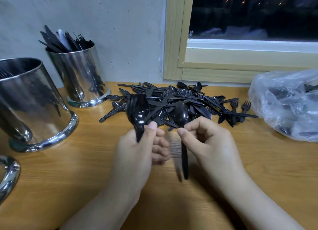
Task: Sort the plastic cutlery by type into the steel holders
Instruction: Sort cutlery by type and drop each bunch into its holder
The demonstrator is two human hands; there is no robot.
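A pile of black plastic cutlery [185, 100], mixed spoons, forks and knives, lies on the wooden table [86, 169] below the window. My left hand [137, 152] grips a stack of black spoons [138, 112], bowls up. My right hand [208, 138] pinches a single black spoon [181, 116] by the neck, its handle hanging down. A steel holder [80, 75] at the back left is packed with knives. A nearer steel holder [29, 102] at the left shows fork tines inside. The base of a third holder [8, 174] shows at the left edge.
A clear plastic bag [285, 104] with more black cutlery sits at the right edge of the table. The wall and a wooden window frame [175, 40] stand behind the pile. Bare table stretches in front of the hands.
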